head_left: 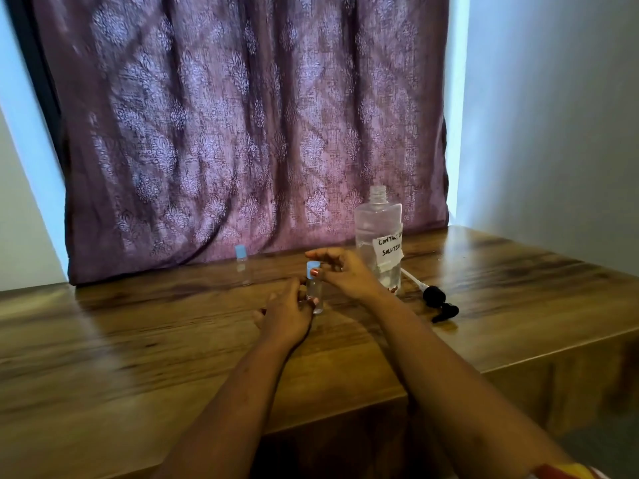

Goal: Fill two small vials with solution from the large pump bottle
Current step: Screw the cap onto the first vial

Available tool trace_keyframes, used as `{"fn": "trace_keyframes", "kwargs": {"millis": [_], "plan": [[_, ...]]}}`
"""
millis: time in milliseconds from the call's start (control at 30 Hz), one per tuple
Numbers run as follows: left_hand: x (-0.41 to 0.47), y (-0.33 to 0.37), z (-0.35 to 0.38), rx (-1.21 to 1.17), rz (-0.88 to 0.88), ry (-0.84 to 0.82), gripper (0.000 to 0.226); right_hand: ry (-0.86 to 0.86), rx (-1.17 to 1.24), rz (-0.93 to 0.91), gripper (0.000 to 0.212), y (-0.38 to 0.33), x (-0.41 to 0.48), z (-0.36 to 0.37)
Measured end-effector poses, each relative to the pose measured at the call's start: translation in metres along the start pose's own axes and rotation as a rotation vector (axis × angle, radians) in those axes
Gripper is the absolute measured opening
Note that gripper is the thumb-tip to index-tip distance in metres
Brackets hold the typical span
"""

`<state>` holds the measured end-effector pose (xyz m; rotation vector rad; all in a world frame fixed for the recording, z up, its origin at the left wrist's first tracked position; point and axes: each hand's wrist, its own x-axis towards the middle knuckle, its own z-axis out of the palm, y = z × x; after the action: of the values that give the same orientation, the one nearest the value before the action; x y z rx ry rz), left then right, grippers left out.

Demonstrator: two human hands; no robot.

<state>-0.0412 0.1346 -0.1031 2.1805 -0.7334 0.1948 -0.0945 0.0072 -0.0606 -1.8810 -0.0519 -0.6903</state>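
A small clear vial (pixel 316 292) stands upright on the wooden table (pixel 138 340). My left hand (pixel 288 311) grips its lower body. My right hand (pixel 340 271) pinches its light blue cap (pixel 313 265) at the top. A second clear vial (pixel 243 267) with a blue cap stands apart to the left, near the curtain. The large clear bottle (pixel 378 233), with a handwritten white label, stands uncapped just behind my right hand. Its black pump head (pixel 439 302) with white tube lies flat on the table to the right.
A purple patterned curtain (pixel 242 133) hangs right behind the table's back edge. A pale wall (pixel 553 133) closes the right side. The table's front edge steps inward near my forearms.
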Motion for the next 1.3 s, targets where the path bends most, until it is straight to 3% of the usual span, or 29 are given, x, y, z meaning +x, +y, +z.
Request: {"fn": "trace_keyframes", "kwargs": {"millis": [233, 467, 700, 900, 1000, 1300], "plan": [[0.001, -0.003, 0.001, -0.041, -0.003, -0.015, 0.032, 0.089, -0.047, -0.017, 0.03, 0.006, 0.005, 0.007], [-0.002, 0.002, -0.001, 0.011, -0.027, -0.01, 0.035, 0.019, 0.064, 0.016, 0.068, 0.006, -0.002, 0.002], [0.003, -0.005, 0.001, -0.049, -0.015, -0.032, 0.034, 0.04, 0.028, 0.044, 0.05, 0.007, -0.003, 0.005], [-0.005, 0.005, -0.004, 0.02, -0.039, -0.022, 0.04, 0.01, 0.087, 0.054, 0.079, 0.006, -0.002, 0.008], [-0.004, 0.002, -0.003, -0.084, -0.021, -0.05, 0.038, -0.018, 0.086, 0.054, 0.07, 0.008, -0.002, 0.01], [0.003, -0.006, 0.004, -0.1, -0.007, -0.065, 0.038, 0.053, 0.037, 0.031, 0.042, 0.004, -0.007, 0.015]]}}
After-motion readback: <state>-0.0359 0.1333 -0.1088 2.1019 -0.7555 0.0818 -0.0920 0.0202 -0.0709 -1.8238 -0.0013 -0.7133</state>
